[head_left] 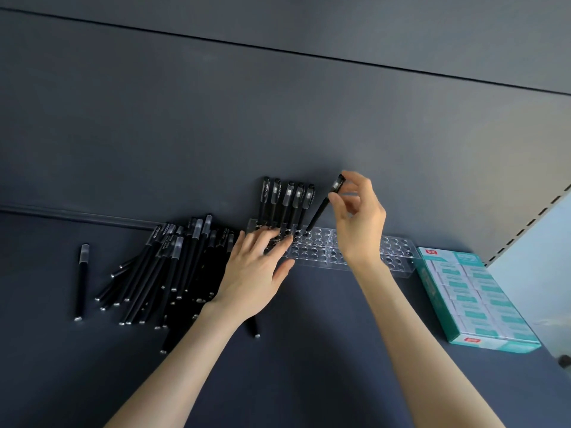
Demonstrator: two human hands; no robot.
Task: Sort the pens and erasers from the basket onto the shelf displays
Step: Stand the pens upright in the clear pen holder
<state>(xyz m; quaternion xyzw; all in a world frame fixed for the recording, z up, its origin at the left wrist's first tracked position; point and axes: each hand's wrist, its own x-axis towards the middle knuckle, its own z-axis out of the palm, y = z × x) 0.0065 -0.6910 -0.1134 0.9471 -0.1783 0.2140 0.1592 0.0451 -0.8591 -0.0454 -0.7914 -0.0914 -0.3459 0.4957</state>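
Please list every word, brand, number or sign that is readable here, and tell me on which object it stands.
None can be read.
On the standing pens: white lettering on the clips, too blurred.
On the pen in the right hand: pale print, too blurred.
On the pile of pens: white print, too small.
On the eraser box: red labels, teal print, too blurred.

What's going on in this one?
A person is filling a clear pen rack on a dark shelf. The left hand rests flat on the rack while the right hand pinches a tilted black pen, tip at a back-row hole. Five pens stand there already; loose pens lie left, a box of erasers right.
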